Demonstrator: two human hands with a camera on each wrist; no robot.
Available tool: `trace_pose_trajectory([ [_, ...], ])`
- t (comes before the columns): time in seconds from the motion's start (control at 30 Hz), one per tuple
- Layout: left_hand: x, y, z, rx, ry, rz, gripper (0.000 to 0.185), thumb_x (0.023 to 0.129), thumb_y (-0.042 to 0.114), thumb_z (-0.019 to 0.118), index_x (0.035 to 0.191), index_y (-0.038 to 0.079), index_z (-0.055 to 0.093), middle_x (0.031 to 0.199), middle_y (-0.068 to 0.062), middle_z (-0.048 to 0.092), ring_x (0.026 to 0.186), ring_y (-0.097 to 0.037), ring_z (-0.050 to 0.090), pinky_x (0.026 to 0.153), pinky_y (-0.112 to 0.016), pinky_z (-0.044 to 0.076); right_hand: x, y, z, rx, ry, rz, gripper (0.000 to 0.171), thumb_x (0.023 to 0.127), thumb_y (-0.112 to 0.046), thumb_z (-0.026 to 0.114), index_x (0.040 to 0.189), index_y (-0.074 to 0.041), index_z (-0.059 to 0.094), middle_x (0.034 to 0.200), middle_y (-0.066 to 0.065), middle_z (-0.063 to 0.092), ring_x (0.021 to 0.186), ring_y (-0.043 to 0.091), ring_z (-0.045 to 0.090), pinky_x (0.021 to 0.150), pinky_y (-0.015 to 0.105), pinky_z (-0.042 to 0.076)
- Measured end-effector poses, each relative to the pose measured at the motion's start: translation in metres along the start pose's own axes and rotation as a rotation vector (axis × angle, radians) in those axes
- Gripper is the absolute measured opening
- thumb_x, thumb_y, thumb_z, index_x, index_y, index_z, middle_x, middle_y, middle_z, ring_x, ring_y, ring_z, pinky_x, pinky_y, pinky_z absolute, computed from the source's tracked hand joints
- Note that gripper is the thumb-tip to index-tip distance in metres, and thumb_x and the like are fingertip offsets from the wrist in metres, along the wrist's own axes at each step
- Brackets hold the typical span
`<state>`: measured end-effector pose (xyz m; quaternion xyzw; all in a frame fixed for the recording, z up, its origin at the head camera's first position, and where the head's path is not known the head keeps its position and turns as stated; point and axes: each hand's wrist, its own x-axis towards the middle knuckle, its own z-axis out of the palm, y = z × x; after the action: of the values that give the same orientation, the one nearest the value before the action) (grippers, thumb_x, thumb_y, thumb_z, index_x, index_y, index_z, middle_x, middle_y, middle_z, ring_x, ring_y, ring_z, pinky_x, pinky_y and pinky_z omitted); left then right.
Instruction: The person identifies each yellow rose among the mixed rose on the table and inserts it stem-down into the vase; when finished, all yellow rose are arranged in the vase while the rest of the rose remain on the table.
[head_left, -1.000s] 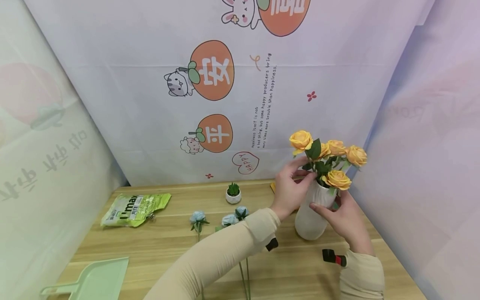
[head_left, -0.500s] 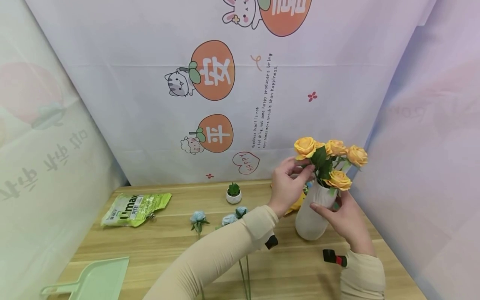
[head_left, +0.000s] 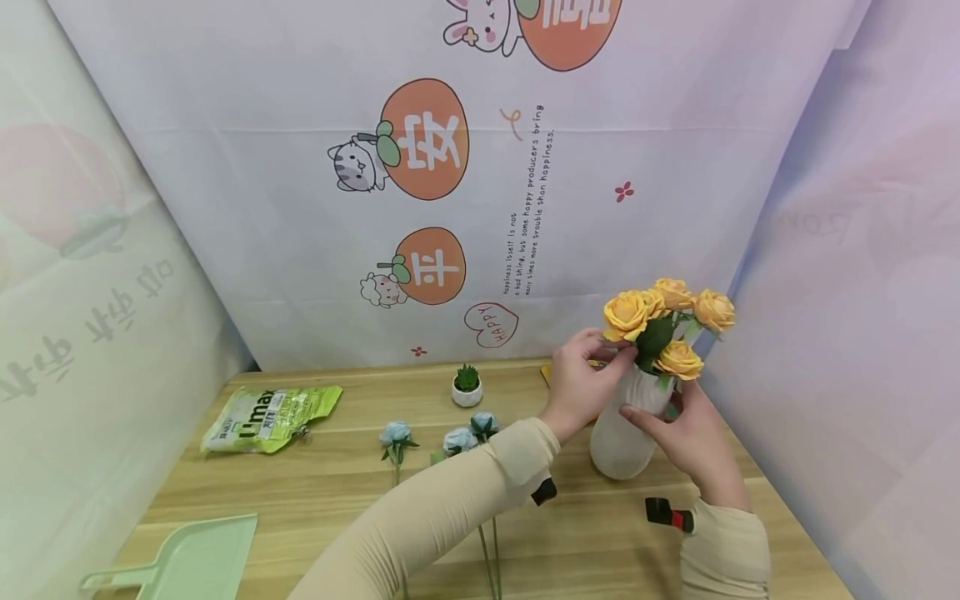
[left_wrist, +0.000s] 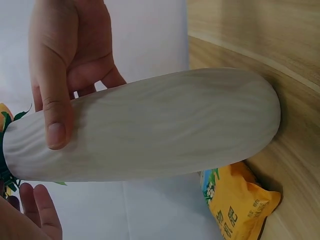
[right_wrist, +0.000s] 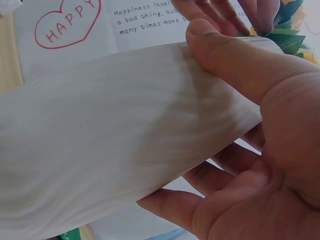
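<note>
A white vase (head_left: 621,442) with a rippled surface stands at the right of the wooden table, holding several yellow roses (head_left: 677,360). My right hand (head_left: 693,433) grips its upper part, thumb in front and fingers behind, as the right wrist view of the vase (right_wrist: 110,130) also shows. My left hand (head_left: 585,377) pinches the leftmost yellow rose (head_left: 626,314) just under its bloom, at the vase mouth. Dark green leaves (head_left: 654,342) hang between the blooms. The lower stems are hidden inside the vase.
Several blue roses (head_left: 396,433) lie left of the vase, partly under my left sleeve. A small potted succulent (head_left: 467,387) stands behind them. A green packet (head_left: 270,419) and a green dustpan (head_left: 202,554) lie at left. A yellow bag (left_wrist: 240,200) sits behind the vase.
The leftmost yellow rose has moved right and down toward the other blooms, with my left hand following it. My right hand and the vase have stayed in place.
</note>
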<state>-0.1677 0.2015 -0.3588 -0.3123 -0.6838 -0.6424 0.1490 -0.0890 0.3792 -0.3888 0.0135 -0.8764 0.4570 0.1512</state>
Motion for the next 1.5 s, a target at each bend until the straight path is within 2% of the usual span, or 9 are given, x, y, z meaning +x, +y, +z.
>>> trace_pose_trajectory([
  [0.13,-0.002,-0.002,-0.001,0.038,-0.014,0.001,0.010,0.100,0.017,0.079,0.105,0.010,0.084,0.108,0.002,0.073,0.088,0.009,0.067,0.076,-0.014,0.059,0.000,-0.001,0.000,0.013,-0.001,0.001,0.111,0.095,-0.029,0.087,0.175,-0.021,0.011,0.171,0.024,0.027,0.145,0.056,0.043,0.086,0.013,0.052],
  [0.53,-0.005,-0.002,-0.004,0.006,-0.052,-0.013,0.015,0.101,0.018,0.079,0.114,0.011,0.083,0.116,0.002,0.072,0.092,0.007,0.068,0.080,-0.015,0.059,0.002,0.002,0.001,0.029,-0.005,0.014,0.111,0.094,-0.028,0.088,0.174,-0.019,0.011,0.172,0.023,0.026,0.147,0.055,0.041,0.085,0.008,0.049],
  [0.63,-0.006,-0.003,-0.007,-0.007,-0.059,-0.023,0.019,0.101,0.020,0.079,0.118,0.013,0.082,0.120,0.002,0.072,0.094,0.004,0.070,0.081,-0.016,0.060,0.002,0.001,0.001,0.022,-0.006,0.012,0.111,0.094,-0.029,0.088,0.174,-0.019,0.011,0.172,0.023,0.025,0.147,0.055,0.041,0.087,0.011,0.051],
  [0.87,-0.012,-0.009,-0.015,-0.034,-0.089,-0.050,0.020,0.103,0.023,0.077,0.122,0.018,0.081,0.123,0.006,0.072,0.096,0.001,0.071,0.080,-0.019,0.061,0.004,0.001,0.001,0.012,-0.018,0.027,0.111,0.095,-0.029,0.087,0.174,-0.018,0.010,0.171,0.024,0.026,0.147,0.056,0.041,0.097,0.039,0.060],
  [1.03,-0.015,-0.009,-0.021,-0.045,-0.117,-0.072,0.021,0.104,0.027,0.076,0.123,0.018,0.080,0.126,0.003,0.073,0.097,0.001,0.070,0.082,-0.020,0.062,0.003,0.000,0.001,0.017,-0.020,0.030,0.112,0.095,-0.030,0.087,0.174,-0.017,0.009,0.170,0.026,0.027,0.146,0.058,0.041,0.096,0.039,0.061],
  [1.17,-0.022,-0.010,-0.034,-0.067,-0.155,-0.112,0.026,0.104,0.028,0.076,0.127,0.017,0.078,0.130,0.002,0.072,0.101,-0.003,0.071,0.084,-0.023,0.062,0.002,-0.001,0.001,0.029,-0.022,0.030,0.111,0.095,-0.033,0.086,0.174,-0.017,0.010,0.169,0.026,0.028,0.146,0.057,0.041,0.092,0.026,0.059],
  [1.3,-0.033,-0.014,-0.056,-0.065,-0.192,-0.211,0.028,0.103,0.031,0.077,0.130,0.023,0.076,0.134,0.004,0.069,0.105,-0.005,0.072,0.083,-0.026,0.063,0.001,-0.001,0.002,0.039,-0.014,0.019,0.111,0.095,-0.034,0.087,0.174,-0.016,0.012,0.168,0.025,0.030,0.145,0.057,0.042,0.089,0.017,0.056],
  [1.4,-0.039,-0.019,-0.078,-0.048,-0.213,-0.296,0.031,0.103,0.033,0.077,0.134,0.028,0.074,0.137,0.003,0.068,0.110,-0.008,0.071,0.084,-0.028,0.063,0.002,0.000,0.001,0.034,-0.005,0.011,0.112,0.094,-0.033,0.088,0.174,-0.015,0.011,0.168,0.026,0.029,0.145,0.058,0.041,0.090,0.019,0.057],
  [1.5,-0.042,-0.023,-0.100,0.021,-0.223,-0.333,0.038,0.103,0.038,0.076,0.140,0.031,0.070,0.142,0.005,0.065,0.118,-0.014,0.070,0.089,-0.033,0.063,0.002,0.000,0.000,0.018,-0.006,0.020,0.112,0.094,-0.035,0.087,0.174,-0.013,0.011,0.168,0.028,0.029,0.146,0.059,0.040,0.095,0.031,0.061],
])
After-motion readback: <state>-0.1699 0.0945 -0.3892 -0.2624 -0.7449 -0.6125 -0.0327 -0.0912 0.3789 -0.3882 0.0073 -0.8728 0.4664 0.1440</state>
